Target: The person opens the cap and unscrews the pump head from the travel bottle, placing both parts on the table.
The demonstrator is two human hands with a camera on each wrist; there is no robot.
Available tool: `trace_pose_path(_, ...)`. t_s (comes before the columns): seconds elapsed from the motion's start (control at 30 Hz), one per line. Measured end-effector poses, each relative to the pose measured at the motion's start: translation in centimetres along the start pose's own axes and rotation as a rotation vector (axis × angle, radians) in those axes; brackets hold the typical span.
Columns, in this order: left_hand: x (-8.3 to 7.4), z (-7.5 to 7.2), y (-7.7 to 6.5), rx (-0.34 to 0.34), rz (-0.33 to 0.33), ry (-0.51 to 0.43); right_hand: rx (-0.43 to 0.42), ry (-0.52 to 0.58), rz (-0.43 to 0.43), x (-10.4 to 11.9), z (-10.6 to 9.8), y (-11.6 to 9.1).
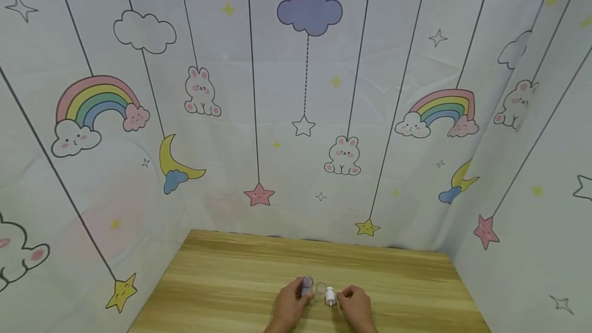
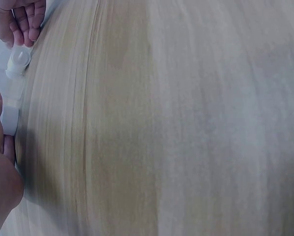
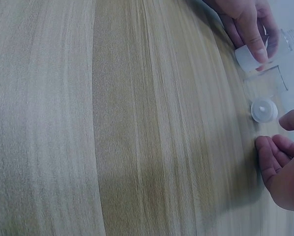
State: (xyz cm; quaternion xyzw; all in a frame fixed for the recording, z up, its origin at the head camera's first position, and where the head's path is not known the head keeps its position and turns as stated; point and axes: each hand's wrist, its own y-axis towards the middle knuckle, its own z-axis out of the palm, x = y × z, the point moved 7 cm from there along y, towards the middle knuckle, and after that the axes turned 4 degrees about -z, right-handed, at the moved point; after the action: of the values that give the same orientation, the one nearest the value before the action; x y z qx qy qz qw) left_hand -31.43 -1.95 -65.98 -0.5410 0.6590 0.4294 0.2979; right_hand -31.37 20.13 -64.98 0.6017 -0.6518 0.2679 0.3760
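Note:
My left hand point(image 1: 290, 303) grips a small see-through bottle point(image 1: 307, 283) between thumb and fingers. In the right wrist view the bottle has a white base point(image 3: 247, 58) and a bare threaded neck point(image 3: 290, 37). Beside it on the table stands a clear cap point(image 1: 321, 288), a short transparent cylinder. To the cap's right is a white pump head point(image 1: 330, 295) with a thin stem. My right hand point(image 1: 355, 304) is just right of the pump head. In the right wrist view its thumb and bent fingers point(image 3: 269, 156) are spread apart, close to the pump head with nothing between them.
The wood-grain table point(image 1: 222, 281) spreads out around both hands. White curtains point(image 1: 296, 168) printed with rainbows, stars and bunnies enclose it at the back and on both sides.

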Motion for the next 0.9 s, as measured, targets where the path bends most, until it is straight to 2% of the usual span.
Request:
trace_pose_path(0.43,0.05,0.11,-0.21,-0.037,0.015,0.045,0.014,0.019,0.014,-0.48,0.17,0.02)
trace_pose_path(0.6,0.22,0.17,-0.16,-0.023,0.004,0.041,0.023,0.026,0.022,-0.66,0.20,0.03)
trace_pose_path(0.9,-0.57,-0.41,0.09,0.013,0.012,-0.016,0.022,0.036,0.027,-0.54,0.04,0.25)
